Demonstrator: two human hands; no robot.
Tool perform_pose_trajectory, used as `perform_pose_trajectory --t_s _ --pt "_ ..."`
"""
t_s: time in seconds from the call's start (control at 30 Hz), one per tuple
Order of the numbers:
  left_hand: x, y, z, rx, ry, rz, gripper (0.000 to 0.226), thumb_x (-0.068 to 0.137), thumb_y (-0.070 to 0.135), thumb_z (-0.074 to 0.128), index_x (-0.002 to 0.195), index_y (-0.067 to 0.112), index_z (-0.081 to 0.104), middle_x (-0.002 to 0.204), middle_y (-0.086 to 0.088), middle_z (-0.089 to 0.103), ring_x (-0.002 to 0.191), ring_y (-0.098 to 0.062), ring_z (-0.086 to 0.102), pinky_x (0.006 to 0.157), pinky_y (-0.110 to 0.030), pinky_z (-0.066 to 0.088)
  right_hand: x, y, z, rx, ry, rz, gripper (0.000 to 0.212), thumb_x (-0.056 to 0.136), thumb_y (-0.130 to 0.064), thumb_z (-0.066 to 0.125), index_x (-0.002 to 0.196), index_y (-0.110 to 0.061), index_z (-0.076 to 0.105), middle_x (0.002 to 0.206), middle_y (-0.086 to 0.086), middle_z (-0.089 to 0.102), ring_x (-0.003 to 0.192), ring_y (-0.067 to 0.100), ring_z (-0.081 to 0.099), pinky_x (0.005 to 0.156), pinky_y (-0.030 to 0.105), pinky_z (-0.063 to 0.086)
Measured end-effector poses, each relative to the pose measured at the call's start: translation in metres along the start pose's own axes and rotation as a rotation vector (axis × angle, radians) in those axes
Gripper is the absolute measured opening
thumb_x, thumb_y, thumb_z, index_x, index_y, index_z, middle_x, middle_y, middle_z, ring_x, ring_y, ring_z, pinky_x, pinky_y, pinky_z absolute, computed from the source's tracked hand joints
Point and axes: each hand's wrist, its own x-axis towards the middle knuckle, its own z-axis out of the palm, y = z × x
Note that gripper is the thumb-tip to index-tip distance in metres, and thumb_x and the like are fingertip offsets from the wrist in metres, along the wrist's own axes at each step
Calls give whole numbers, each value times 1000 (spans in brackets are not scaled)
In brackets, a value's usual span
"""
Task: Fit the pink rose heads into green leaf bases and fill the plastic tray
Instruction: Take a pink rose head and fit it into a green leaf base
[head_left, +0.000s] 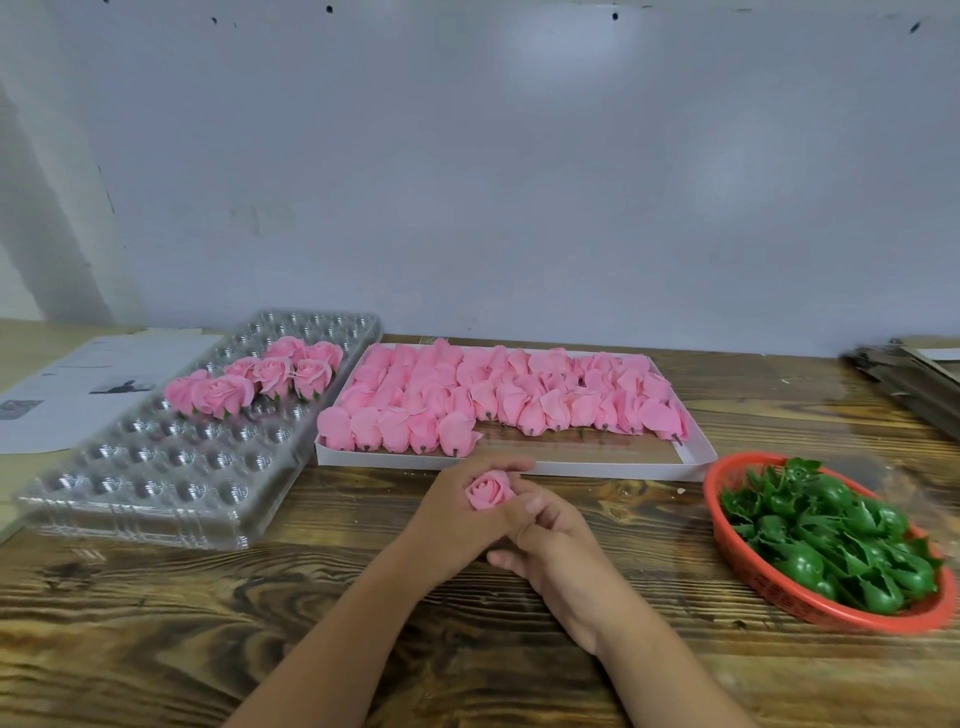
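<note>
My left hand (457, 512) grips a pink rose head (488, 490) just in front of the white box, its fingers curled round the flower. My right hand (550, 540) lies against the left one from the right, fingers curled under the rose; whether it holds anything is hidden. The clear plastic tray (171, 478) lies at the left with several finished roses (260, 379) in its far cells. A white box (519, 465) in the middle holds several rows of pink rose heads (467, 395). Green leaf bases (826, 540) fill a red basket (753, 577) at the right.
The wooden table (208, 623) runs up to a pale wall. Printed paper sheets (88, 384) lie at the far left behind the tray. A stack of flat cardboard (909, 379) sits at the far right edge.
</note>
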Motion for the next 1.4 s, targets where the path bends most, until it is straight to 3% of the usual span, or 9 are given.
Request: perform_pose_trajectory --t_s 0.13,0.3,0.43,0.6,0.73,0.97,1.1,1.27,1.4 --pt "2 -3 0 -181 -98 -69 77 70 44 88 138 33 53 122 13 68 117 -5 63 93 -20 51 5 -1 -7 230 9 16 28 90 -9 64 118 -9 69 120 19 69 102 24 67 79 30 59" --pt "2 -5 1 -174 -60 -85 40 81 31 85 118 28 70 114 0 74 111 -15 69 92 -27 54 7 -2 -10 355 56 24 26 86 -12 60 110 -4 68 105 17 68 84 17 66 71 26 58" --pt "2 -2 -1 -188 14 -100 28 88 28 79 114 38 75 111 7 77 107 -8 70 84 -16 54 7 -2 -10 351 64 54 17 81 -13 62 98 -11 65 85 7 71 71 13 67 59 22 55" --pt "2 -3 -5 -163 -11 -98 26 89 22 80 113 29 76 108 -1 76 107 -20 69 90 -28 57 5 -4 -8 354 14 75 15 82 -13 65 94 -15 72 90 7 71 74 13 67 61 23 55" --pt "0 0 -11 -180 40 -78 21 90 24 78 108 34 77 107 3 77 104 -13 71 85 -21 56 6 -3 -9 319 4 96 23 89 -24 61 109 -12 66 106 9 71 89 17 68 70 27 56" --pt "10 14 -81 -123 479 -141 22 84 28 81 105 28 76 100 7 78 94 -10 72 82 -26 53 10 -3 -11 377 90 146 42 84 -26 63 123 -10 58 119 12 71 89 19 70 65 30 57" --pt "11 10 -147 -46 701 -168 27 79 24 85 100 32 71 95 6 75 79 -7 70 63 -21 54 11 -1 -11 368 108 143 49 80 -27 65 125 -8 59 115 12 72 87 19 70 64 30 57" --pt "11 -17 -216 170 751 -277 33 76 17 89 104 17 72 86 -13 75 62 -21 65 61 -30 51 12 -1 -12 368 113 136 51 80 -25 64 128 -8 58 112 11 73 87 21 69 66 31 56" --pt "12 -38 -237 360 761 -326 38 72 19 92 104 17 71 88 -6 73 70 -18 66 66 -32 52 12 -1 -12 367 114 135 50 81 -23 64 129 -8 57 110 11 73 85 21 69 65 31 57"
